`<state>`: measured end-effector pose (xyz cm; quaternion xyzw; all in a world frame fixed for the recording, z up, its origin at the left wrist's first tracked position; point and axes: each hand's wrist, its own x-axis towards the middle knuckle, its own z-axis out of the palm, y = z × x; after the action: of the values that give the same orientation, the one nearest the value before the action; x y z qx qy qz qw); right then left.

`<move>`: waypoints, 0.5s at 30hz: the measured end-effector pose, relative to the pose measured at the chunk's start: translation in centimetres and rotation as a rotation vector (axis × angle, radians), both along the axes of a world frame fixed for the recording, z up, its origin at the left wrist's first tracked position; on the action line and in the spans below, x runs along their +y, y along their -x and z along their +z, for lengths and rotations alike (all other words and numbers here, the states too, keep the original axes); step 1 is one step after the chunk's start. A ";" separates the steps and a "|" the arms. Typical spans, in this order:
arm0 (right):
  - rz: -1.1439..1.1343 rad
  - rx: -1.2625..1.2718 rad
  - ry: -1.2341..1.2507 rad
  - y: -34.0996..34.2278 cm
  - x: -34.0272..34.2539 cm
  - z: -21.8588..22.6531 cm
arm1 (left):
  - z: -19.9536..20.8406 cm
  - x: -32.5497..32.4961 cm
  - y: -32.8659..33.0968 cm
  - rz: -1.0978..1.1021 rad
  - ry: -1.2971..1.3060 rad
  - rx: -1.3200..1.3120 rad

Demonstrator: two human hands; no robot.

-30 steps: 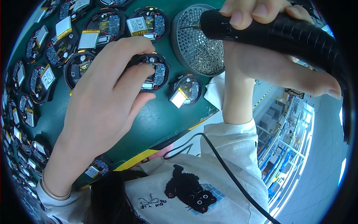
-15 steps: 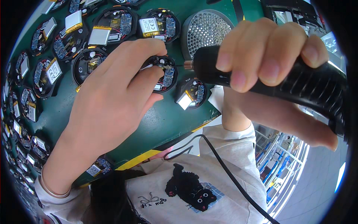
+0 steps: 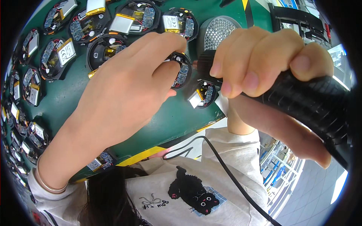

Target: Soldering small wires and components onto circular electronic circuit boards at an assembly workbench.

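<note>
My left hand (image 3: pixel 126 83) is closed, thumb and fingers gripping a small round black housing (image 3: pixel 183 71) with a blue circuit board inside; the hand covers much of it. My right hand (image 3: pixel 260 60) wraps round a black electric screwdriver (image 3: pixel 301 88), held nearly level. Its copper-coloured nose (image 3: pixel 195 64) points left at the housing's right edge; whether the bit touches a screw cannot be seen. Just below the screwdriver's nose, a smaller round unit (image 3: pixel 205 92) with a silver battery lies on the green table (image 3: pixel 151 130).
A grey perforated dish (image 3: pixel 218 32) holding small screws stands behind the screwdriver. Several open round housings with batteries, such as this one (image 3: pixel 56 58), crowd the left and back. A black cable (image 3: pixel 233 173) crosses the shirt front. Yellow-black tape (image 3: pixel 145 155) marks the table's near edge.
The whole view has shifted, so the table things and my left hand appear farther right. The screwdriver's nose now appears closer to the housing's edge. Both hands keep their grips.
</note>
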<state>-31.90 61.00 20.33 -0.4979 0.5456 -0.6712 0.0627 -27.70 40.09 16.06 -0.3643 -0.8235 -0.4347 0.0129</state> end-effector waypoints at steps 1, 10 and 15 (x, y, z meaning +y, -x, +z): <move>-0.020 0.015 0.012 -0.2 -0.1 -0.2 | -0.1 0.0 0.0 0.003 -0.002 0.003; -0.167 -0.249 0.246 -0.1 1.1 0.0 | 1.2 1.9 -3.1 0.197 0.342 0.302; -0.519 -0.356 0.594 0.9 4.8 1.0 | 6.6 0.4 -7.5 0.001 0.513 0.310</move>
<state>-32.79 65.76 21.31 -0.2169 0.4167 -0.8680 -0.1610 -20.24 40.53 22.68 -0.4174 -0.8948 -0.1515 0.0461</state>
